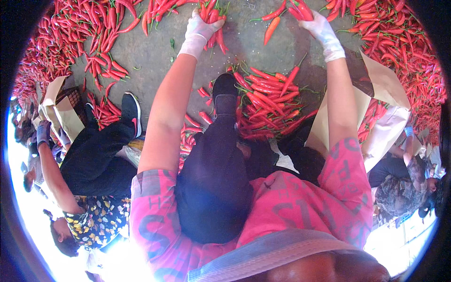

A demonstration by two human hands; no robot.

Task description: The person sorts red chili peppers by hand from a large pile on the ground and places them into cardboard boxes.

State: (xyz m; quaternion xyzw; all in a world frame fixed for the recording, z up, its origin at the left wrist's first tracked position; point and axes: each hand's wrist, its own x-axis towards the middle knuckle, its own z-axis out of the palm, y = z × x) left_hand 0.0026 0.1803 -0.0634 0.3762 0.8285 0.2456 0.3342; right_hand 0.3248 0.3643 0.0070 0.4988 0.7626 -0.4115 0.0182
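Observation:
White gloves cover both my hands. My left hand, arm stretched forward, grips a bunch of red chili peppers near the top of the view. To its right, my right hand is closed around a few red chilies. An orange-red chili lies on the concrete floor between the hands, beside another red one. A heap of red chilies with green stems rests on the floor near my black shoe.
Large chili piles spread at left and right. Beside my right arm stands a paper-lined container with chilies inside. Another paper-lined crate is at left, near a person in a floral top. More people sit at far left and right.

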